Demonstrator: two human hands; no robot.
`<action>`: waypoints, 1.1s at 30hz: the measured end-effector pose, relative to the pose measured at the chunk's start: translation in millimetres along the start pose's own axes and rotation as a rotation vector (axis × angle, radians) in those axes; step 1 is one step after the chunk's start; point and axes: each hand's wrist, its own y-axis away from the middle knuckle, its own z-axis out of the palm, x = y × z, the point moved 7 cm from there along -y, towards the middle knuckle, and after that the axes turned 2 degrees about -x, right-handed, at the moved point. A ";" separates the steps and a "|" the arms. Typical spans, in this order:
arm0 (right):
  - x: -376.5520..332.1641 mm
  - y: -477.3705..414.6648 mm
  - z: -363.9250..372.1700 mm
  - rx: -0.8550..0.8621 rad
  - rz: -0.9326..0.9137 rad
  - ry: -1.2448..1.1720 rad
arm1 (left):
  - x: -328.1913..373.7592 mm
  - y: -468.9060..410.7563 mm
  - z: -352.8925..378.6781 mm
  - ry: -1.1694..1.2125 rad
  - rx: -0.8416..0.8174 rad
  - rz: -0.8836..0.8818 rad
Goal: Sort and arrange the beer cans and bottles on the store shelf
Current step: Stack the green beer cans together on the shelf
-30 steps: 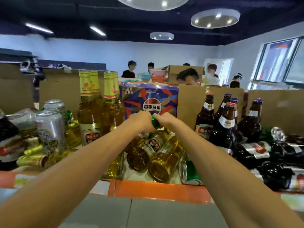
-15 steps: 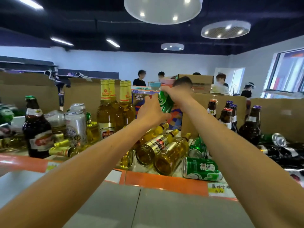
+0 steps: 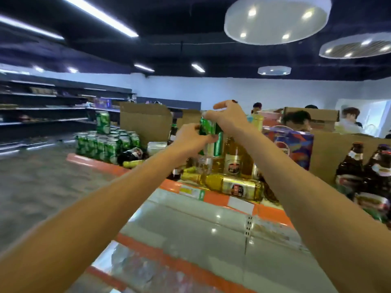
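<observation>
Stack of green beer cans (image 3: 105,142) sits well left of the upright green aluminium can (image 3: 206,126) I'm holding: nearer left hand (image 3: 190,140) wraps its body, right hand (image 3: 229,119) pinches its top.

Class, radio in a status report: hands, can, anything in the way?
Left hand, right hand both grip green can, above shelf. Can stack at left; dark bottle lying beside it.

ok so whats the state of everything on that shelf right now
green can: off the shelf, gripped by left hand and right hand
stacked cans: upright, one can on top
gold bottle: lying on its side at the shelf edge
dark bottle: lying down
brown bottles: upright
</observation>
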 end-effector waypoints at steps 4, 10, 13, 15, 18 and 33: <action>-61.5 3.9 89.9 -0.099 -0.075 -0.058 | -43.9 23.6 -99.7 -0.090 0.179 -0.034; -145.1 -11.1 198.7 -0.262 -0.205 0.111 | -94.5 37.6 -207.8 -0.145 0.347 -0.082; -156.2 -30.1 242.8 -0.327 -0.149 0.132 | -119.4 34.5 -243.4 -0.190 0.383 -0.097; -157.1 -45.2 269.0 -0.368 -0.096 0.147 | -140.7 23.7 -262.1 -0.220 0.402 -0.111; -158.1 -73.4 302.9 -0.391 -0.070 0.176 | -176.0 -2.5 -284.6 -0.262 0.445 -0.129; -74.7 -300.9 392.8 -0.335 0.020 0.216 | -302.3 -253.0 -283.8 -0.121 0.337 -0.108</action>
